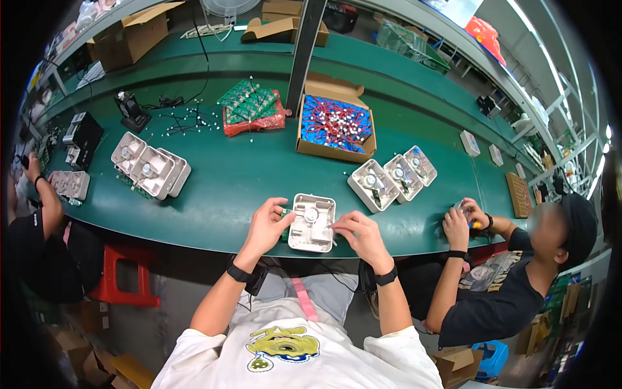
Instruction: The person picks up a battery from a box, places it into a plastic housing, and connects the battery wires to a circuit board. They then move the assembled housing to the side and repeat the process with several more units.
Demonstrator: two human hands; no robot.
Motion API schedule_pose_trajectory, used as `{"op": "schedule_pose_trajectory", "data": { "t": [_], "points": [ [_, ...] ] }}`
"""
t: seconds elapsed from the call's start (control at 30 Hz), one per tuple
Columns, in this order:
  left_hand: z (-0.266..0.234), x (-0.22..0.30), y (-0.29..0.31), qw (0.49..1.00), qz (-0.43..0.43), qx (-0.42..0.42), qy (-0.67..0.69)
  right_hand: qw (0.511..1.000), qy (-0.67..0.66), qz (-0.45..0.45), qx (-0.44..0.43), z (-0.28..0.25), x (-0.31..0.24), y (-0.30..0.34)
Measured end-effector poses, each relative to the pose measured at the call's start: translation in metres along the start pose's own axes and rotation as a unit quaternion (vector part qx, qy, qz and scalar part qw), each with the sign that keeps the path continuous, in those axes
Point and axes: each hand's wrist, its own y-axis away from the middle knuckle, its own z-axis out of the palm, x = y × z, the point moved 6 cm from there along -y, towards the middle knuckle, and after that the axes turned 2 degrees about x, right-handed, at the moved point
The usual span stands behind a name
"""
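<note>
A white plastic housing (299, 242), its inside facing up, lies near the table's front edge before me. A round speaker-like part (311, 216) sits in its upper middle, with a pale block-shaped part below it. At the housing's left edge my left hand (264, 227) is closed, thumb and fingers around a green circuit board (286, 212) that shows only in part. My right hand (361, 235) pinches at the housing's right side; what its fingertips hold is too small to make out.
Similar housings (372, 185) stand right of centre, more (150, 170) at left. Behind are an open carton (332, 154) of blue and red wired parts and stacked green boards (249, 102). Co-workers sit at left and right; the right one's hands (457, 227) hold a small part.
</note>
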Motion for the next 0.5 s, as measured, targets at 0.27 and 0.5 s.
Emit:
{"op": "schedule_pose_trajectory", "data": {
  "t": [0.27,0.5],
  "points": [
    [0.0,-0.005,-0.003,1.0,0.011,0.001,0.009,0.998,-0.029,0.009,0.047,-0.006,-0.019,0.003],
    [0.0,-0.01,-0.005,0.999,0.013,-0.031,0.008,0.998,-0.049,-0.025,0.008,0.01,-0.019,0.017]
  ]
}}
